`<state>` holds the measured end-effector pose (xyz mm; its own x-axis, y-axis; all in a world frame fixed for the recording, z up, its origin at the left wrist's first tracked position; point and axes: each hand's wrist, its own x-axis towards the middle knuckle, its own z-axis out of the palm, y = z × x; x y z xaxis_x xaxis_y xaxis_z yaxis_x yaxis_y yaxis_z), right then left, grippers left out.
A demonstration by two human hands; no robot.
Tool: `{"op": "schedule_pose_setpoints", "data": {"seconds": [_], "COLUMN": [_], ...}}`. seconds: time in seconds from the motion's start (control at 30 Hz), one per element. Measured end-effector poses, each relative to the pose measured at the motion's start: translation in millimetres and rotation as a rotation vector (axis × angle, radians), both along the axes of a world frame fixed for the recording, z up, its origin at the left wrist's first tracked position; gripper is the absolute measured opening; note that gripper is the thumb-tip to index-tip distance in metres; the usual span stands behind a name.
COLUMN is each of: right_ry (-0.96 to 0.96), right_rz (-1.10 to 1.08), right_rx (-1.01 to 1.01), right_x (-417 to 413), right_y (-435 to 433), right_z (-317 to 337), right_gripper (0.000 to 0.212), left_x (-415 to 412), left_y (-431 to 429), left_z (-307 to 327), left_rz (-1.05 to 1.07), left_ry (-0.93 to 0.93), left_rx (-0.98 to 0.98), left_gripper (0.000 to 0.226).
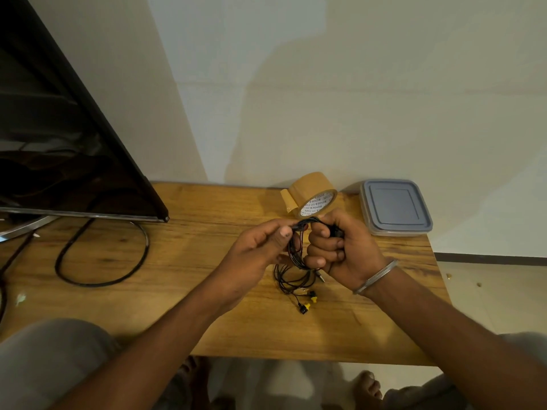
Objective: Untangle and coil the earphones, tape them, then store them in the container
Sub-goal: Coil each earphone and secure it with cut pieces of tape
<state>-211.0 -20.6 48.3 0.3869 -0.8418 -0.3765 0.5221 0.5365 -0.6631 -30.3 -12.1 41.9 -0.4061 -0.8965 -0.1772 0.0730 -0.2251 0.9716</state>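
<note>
Two bare forearms reach in from the bottom edge, over grey-clad knees (pixel 44 365), and meet above the wooden table (pixel 177 276). The right hand (pixel 340 247) is a tight fist, fingers curled round a bunch of the black earphones (pixel 291 279). A metal bangle (pixel 376 276) sits on that wrist. The left hand (pixel 257 250) is just beside it, fingertips pinching the cord where it arcs across from the right fist. So both hands are gripping the same tangle, held a little above the tabletop.

Below the fists the loose loops hang down and pool on the wood. There's a jack plug (pixel 321 276) just under the right hand, and the yellow-and-black earbuds (pixel 306 306) lie at the near end of the pile.

Right behind the hands a roll of brown tape (pixel 310 193) stands on edge, its free end peeled up. To its right, against the wall, sits the clear container (pixel 395 207) with its grey lid on. Far left are a dark screen (pixel 59 143) and a thick black cable (pixel 103 261) looping over the table.
</note>
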Motion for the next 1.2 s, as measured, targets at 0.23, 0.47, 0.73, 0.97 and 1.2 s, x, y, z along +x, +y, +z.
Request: {"op": "schedule_pose_setpoints", "data": {"seconds": [0.23, 0.47, 0.73, 0.97, 1.2], "right_ry": [-0.074, -0.149, -0.078, -0.027, 0.627], "right_rz": [0.055, 0.103, 0.141, 0.128, 0.133], "right_rx": [0.048, 0.128, 0.098, 0.097, -0.575], "right_x": [13.9, 22.1, 23.0, 35.6, 66.6], "right_y": [8.5, 13.2, 10.5, 17.2, 33.6], "right_z": [-7.4, -14.4, -16.9, -27.2, -38.5], "right_gripper": [0.029, 0.032, 0.033, 0.033, 0.035], "left_x": [-1.0, -5.7, -2.1, -4.3, 13.6], "left_y": [-1.6, 0.0, -3.7, 1.1, -12.0], "left_z": [-6.8, -7.4, -7.7, -9.4, -30.5], "left_rz": [0.181, 0.240, 0.294, 0.299, 0.441], "left_ry": [-0.015, 0.038, 0.018, 0.036, -0.107], "left_rx": [0.050, 0.211, 0.357, 0.533, 0.587], "left_gripper": [0.026, 0.031, 0.032, 0.029, 0.026]}}
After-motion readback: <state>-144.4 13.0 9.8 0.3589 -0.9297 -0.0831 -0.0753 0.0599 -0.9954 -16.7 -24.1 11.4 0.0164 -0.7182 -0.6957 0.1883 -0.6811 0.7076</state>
